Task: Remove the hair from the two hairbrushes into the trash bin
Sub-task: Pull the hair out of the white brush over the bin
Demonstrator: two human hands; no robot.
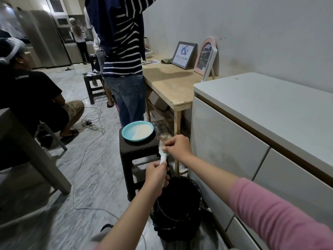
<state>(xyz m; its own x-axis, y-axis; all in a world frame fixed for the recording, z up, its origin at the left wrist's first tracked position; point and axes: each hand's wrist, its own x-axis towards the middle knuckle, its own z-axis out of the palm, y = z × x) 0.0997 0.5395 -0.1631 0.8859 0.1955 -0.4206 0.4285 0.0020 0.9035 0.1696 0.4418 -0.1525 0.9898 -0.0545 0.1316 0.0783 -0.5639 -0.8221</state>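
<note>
One white-handled round hairbrush (163,153) at centre. One black woven trash bin (177,206) at six o'clock. Two dark plastic stools (142,156), one holding one teal plate (137,131). Two framed pictures (183,55) at one o'clock.

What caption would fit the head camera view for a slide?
Left hand holds a white hairbrush by its handle above a black trash bin while the right hand picks at its bristles.

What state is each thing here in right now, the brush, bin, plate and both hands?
White round hairbrush: held upright over the bin, hair in bristles.
Black plastic trash bin: open, on floor.
Turquoise plate: on dark stool, holds pale powder.
Left hand: grips brush handle.
Right hand: pinches at bristles.
</note>
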